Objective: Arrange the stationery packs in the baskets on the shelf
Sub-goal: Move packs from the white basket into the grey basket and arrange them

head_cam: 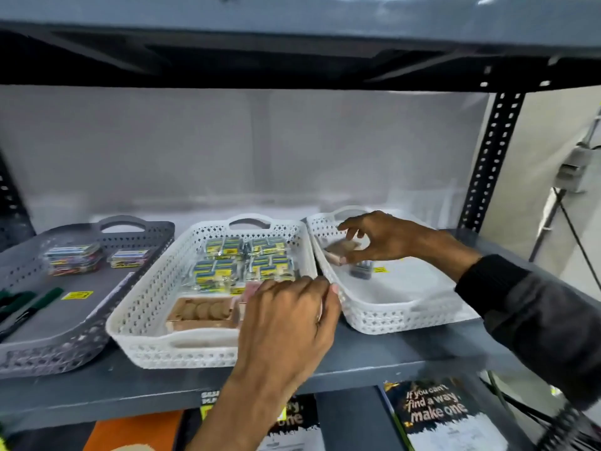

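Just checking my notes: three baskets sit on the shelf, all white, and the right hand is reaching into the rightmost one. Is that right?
Not quite. Only two are white: the middle basket and the right basket. The left basket is grey, as the head view shows. The rest holds: all three sit on the shelf, and the right hand reaches into the rightmost one.

— Where are your hands?
— Your right hand (374,240) pinches a brown pack (341,248) in the right white basket (390,315); your left hand (289,315) rests at the middle white basket (143,314), lower centre.

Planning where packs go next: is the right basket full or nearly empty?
Nearly empty: the right basket shows mostly bare floor, with a few packs under the right hand.
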